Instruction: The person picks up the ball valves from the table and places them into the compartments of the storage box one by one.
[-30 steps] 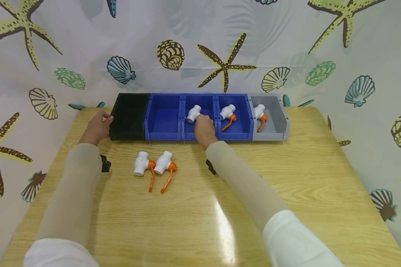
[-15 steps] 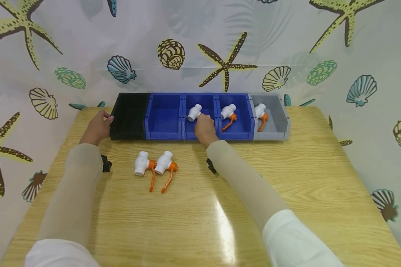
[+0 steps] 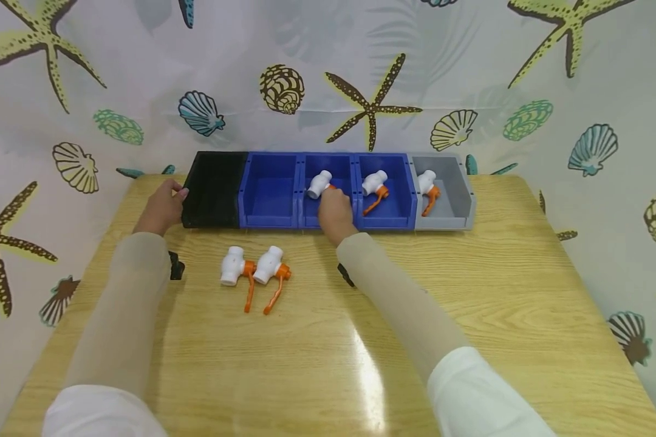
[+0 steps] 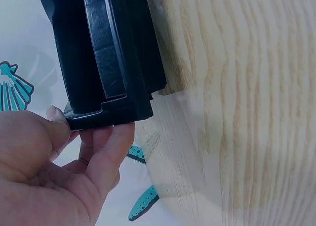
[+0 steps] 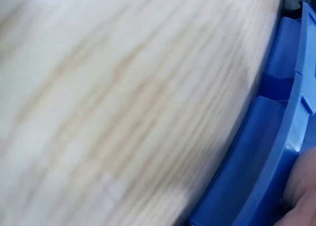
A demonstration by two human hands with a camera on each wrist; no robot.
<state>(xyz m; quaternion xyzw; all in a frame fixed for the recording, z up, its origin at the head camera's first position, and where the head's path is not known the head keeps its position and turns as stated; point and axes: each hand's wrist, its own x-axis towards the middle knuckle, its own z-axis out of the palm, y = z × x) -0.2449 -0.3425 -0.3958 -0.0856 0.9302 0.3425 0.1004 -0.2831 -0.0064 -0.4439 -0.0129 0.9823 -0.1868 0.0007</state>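
Note:
My left hand (image 3: 165, 206) grips the side wall of the black bin (image 3: 214, 221) at the left end of the row. In the left wrist view, the thumb lies at the rim and the fingers (image 4: 116, 147) against the wall's outside. My right hand (image 3: 336, 213) reaches into the middle blue bin (image 3: 310, 221) and holds a white ball valve (image 3: 319, 184) with orange fittings; its handle is hidden under the hand. The right wrist view shows only part of that hand (image 5: 302, 191) beside the blue bin wall.
Two ball valves (image 3: 232, 266) lie side by side on the wooden table (image 3: 284, 370). Another ball valve (image 3: 374, 182) sits in the blue bin to the right, and one more ball valve (image 3: 426, 182) in the grey bin (image 3: 445, 223). Patterned cloth (image 3: 240, 54) hangs behind.
Slightly more of the held valve's orange fitting shows above my right hand. The left hand keeps its place on the black bin; the whole view shifts a little.

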